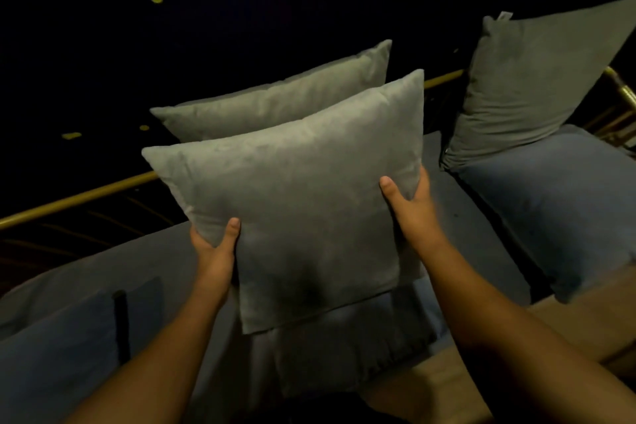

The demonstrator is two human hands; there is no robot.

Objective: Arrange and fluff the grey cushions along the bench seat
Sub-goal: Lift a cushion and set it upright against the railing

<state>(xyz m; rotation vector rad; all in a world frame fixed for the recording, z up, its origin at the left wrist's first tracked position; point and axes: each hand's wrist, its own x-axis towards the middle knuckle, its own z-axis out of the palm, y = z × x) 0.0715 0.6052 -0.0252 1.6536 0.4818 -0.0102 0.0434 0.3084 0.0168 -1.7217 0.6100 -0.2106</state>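
Observation:
I hold a square grey cushion (296, 196) upright in front of me, above the bench seat (113, 272). My left hand (215, 249) grips its left edge, thumb on the front face. My right hand (411, 203) grips its right edge the same way. Directly behind it a second grey cushion (275, 100) leans against the rail. A third grey cushion (537, 79) stands propped at the right end. A darker cushion (354, 348) lies flat on the seat under the held one.
A gold metal rail (79, 198) runs along the back of the bench, with darkness beyond it. Blue-grey seat pads (550, 203) cover the bench. A dark strap (121, 323) crosses the left pad. A wooden edge (444, 385) shows at the front right.

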